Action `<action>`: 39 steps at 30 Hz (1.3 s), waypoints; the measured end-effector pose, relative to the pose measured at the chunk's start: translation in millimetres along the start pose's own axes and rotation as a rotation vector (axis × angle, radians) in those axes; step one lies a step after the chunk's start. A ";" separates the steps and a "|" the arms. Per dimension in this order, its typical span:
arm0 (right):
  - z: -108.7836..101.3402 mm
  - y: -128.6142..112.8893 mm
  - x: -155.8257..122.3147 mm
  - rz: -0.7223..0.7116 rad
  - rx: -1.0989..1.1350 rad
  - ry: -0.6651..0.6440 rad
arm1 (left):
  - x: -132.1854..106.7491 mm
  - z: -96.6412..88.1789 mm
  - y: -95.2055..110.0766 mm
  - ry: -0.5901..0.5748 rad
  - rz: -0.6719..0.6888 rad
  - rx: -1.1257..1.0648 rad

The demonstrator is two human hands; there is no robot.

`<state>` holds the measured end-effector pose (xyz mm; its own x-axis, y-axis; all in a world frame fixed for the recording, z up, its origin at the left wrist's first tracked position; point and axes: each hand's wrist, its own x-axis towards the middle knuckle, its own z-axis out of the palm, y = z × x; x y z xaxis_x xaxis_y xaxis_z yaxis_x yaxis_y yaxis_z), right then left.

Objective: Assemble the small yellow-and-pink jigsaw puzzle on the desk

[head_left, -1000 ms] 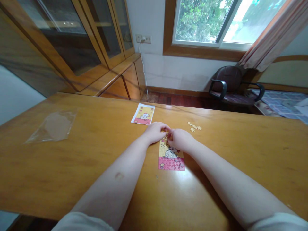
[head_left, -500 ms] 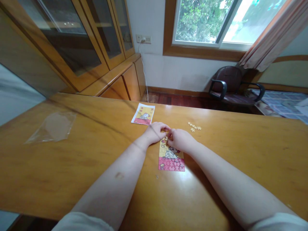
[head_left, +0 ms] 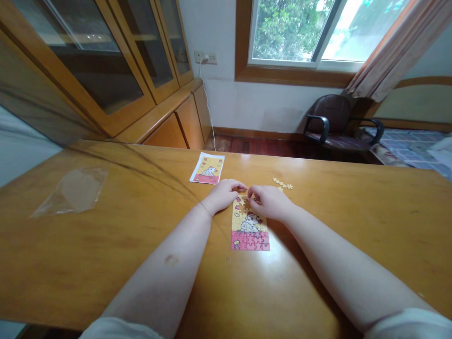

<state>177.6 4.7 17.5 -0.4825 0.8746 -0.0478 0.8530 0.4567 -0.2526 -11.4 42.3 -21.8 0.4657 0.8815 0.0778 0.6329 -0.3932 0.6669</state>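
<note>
A partly assembled jigsaw puzzle (head_left: 250, 240) lies flat before me, with a white cartoon animal on yellow above a pink band. Gaps show the table through its upper part. My left hand (head_left: 226, 194) rests at the puzzle's top left corner, its fingers stretched out and thumb apart, with nothing seen in it. Over the upper right of the puzzle is my right hand (head_left: 266, 201), fingers curled inward; whatever is between the fingertips is hidden. Several loose puzzle pieces (head_left: 283, 184) lie beyond the right hand, partly covered by it.
A printed picture card (head_left: 207, 168) with the same design lies behind my left hand. At the table's left is a clear plastic bag (head_left: 76, 190). Beyond the wooden table (head_left: 141, 216) stand a glass-door cabinet (head_left: 148, 110) and an armchair (head_left: 330, 122).
My hands have drawn slightly apart. The right fingers have lifted from the gap area, so more of the puzzle's upper left shows. The whole view has shifted a little.
</note>
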 end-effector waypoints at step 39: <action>6.2 19.2 -1.9 -0.300 -0.008 -0.023 | -4.4 -7.5 -0.5 -0.095 0.062 0.004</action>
<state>193.7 10.8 6.7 -0.7173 0.6967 0.0054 0.6734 0.6953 -0.2512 -18.4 40.6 -16.9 0.5605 0.8268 0.0482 0.6033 -0.4475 0.6601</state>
